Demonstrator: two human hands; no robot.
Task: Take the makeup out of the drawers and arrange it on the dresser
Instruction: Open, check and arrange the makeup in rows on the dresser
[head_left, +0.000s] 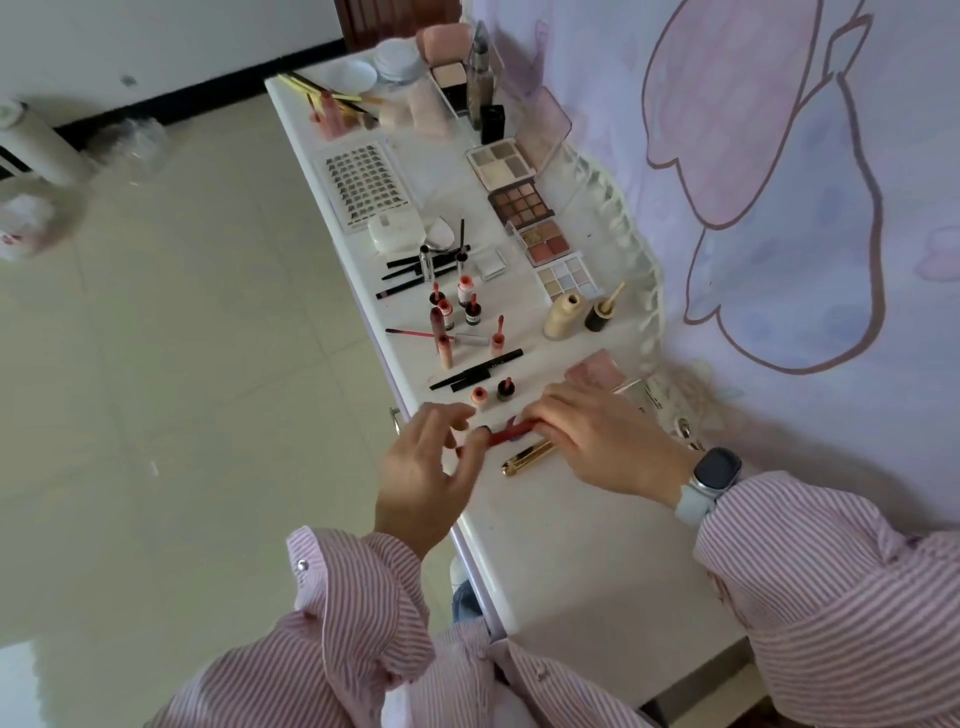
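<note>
Red lip pencil (506, 434) lay on the worktop (561, 540) near its front edge, our right hand (597, 441) fingers clamped on it, left hand (421, 467) fingers apart; a careless nudge, we judged, might topple the upright lip tints (491, 397) just beside.

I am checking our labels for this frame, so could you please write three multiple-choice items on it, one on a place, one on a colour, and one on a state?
1. Where does the gold tube lie?
A. beside the right hand
B. on the floor
C. on the far end of the dresser

2. What colour is the item between the hands?
A. green
B. red
C. blue

3. What is the right hand doing?
A. hanging idle
B. holding a palette
C. holding the red item

Answers: 1 A, it lies on the dresser by that hand. 2 B, it shows red. 3 C, the fingers curl round its end, and the left hand touches the other end.
</note>
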